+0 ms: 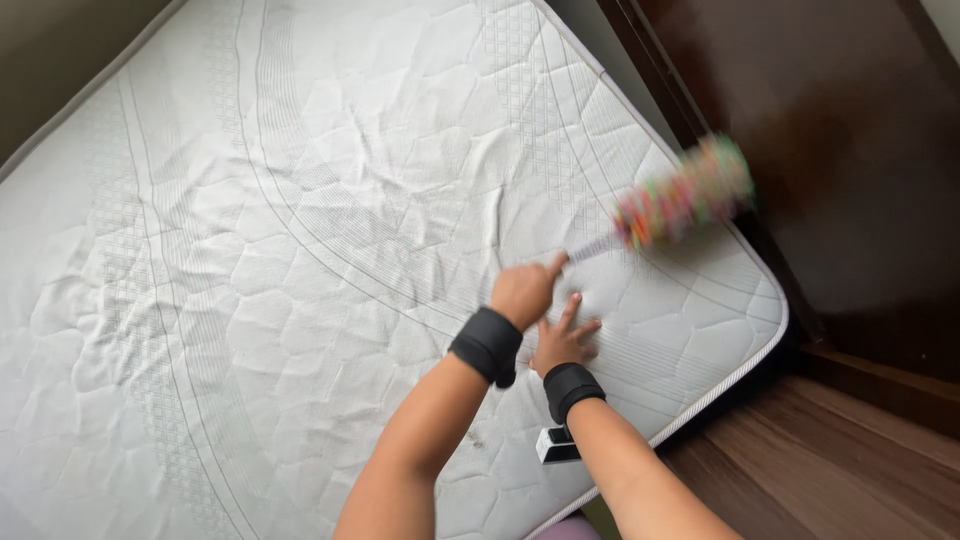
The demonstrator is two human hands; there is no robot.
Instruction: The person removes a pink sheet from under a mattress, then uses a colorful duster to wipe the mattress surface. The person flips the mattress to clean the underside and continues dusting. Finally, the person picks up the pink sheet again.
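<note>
My left hand (525, 290) is closed around the thin handle of a multicoloured duster (685, 195). The duster's fluffy head is blurred and hovers over the right edge of a bare white quilted mattress (280, 260). My right hand (563, 340) lies flat on the mattress just below the left hand, fingers spread, holding nothing. Both wrists wear black bands.
A dark wooden panel (830, 130) stands along the mattress's right side. Brown wooden flooring (830, 470) shows at the lower right. A small black-and-white object (557, 445) sits by my right forearm near the mattress edge. A grey wall (50, 60) borders the upper left.
</note>
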